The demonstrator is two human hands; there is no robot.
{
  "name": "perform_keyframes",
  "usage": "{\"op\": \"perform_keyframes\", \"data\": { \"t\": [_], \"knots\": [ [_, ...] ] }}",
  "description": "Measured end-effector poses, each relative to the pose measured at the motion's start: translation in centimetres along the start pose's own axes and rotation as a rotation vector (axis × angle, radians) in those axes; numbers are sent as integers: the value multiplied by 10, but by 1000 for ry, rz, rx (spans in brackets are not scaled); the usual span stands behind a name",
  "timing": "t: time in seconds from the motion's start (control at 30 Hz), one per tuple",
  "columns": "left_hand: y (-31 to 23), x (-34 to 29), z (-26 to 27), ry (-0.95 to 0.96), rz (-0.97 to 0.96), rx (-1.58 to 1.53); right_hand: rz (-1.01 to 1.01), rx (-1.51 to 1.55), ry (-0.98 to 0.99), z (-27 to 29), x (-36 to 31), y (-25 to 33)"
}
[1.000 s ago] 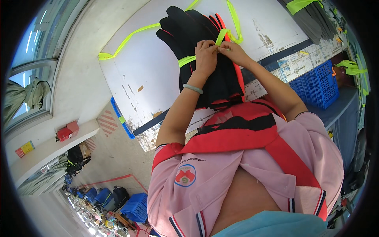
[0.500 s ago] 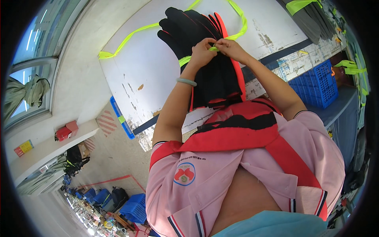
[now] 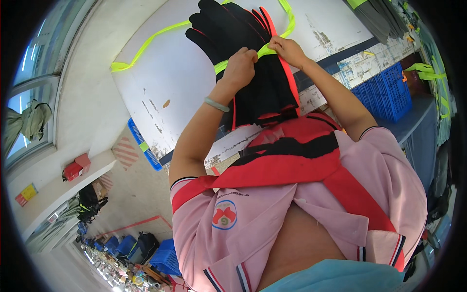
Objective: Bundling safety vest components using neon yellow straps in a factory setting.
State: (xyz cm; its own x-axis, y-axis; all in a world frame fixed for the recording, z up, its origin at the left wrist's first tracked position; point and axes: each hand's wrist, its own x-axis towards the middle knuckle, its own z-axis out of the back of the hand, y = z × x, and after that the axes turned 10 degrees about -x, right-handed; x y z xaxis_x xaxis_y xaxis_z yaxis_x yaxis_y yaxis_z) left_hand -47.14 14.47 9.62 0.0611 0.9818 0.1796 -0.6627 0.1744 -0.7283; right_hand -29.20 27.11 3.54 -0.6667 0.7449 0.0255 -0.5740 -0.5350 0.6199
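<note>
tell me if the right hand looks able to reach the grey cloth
Probably yes: only worn white tabletop seems to lie between the right hand and the grey cloth, though that hand is pinching the yellow-green strip.

gloves (image 3: pixel 228 30) on table (image 3: pixel 163 80) | strap (image 3: pixel 264 51) across gloves | crate (image 3: pixel 386 92) right of gloves | window (image 3: pixel 35 109) far left

The gloves (image 3: pixel 265 85) are black with orange-red edging, and the strip (image 3: pixel 267 50) glares neon yellow-green from where I stand. The tabletop (image 3: pixel 155 68) is white, scuffed brown; the shirt (image 3: pixel 255 221) pink with navy, white and red stripes; the apron (image 3: pixel 287 168) red and black; the crate (image 3: pixel 384 92) blue.
</note>
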Motion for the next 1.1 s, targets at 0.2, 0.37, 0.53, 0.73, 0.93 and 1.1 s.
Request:
{"op": "perform_keyframes", "data": {
  "t": [0.2, 0.37, 0.53, 0.73, 0.93, 1.1],
  "knots": [
    [20, -6, -4, -33, 41, -47, -105, 11, -20, 0, -1, -5],
    [18, 6, -11, 6, 86, 66, -154, -82, -107, -12, -4, 7],
    [23, 10, -7, 163, 31, 141, -157, -376, -61, 3, -13, 14],
    [36, 7, 1, 194, 2, -16, -103, -381, -30, -15, -3, -10],
    [39, 2, 0, 137, 4, 14, -193, -207, -134, -16, -7, 5],
    [23, 2, -4, 96, 26, 37, 47, -192, -369, -2, -29, -10]
  ]
}}
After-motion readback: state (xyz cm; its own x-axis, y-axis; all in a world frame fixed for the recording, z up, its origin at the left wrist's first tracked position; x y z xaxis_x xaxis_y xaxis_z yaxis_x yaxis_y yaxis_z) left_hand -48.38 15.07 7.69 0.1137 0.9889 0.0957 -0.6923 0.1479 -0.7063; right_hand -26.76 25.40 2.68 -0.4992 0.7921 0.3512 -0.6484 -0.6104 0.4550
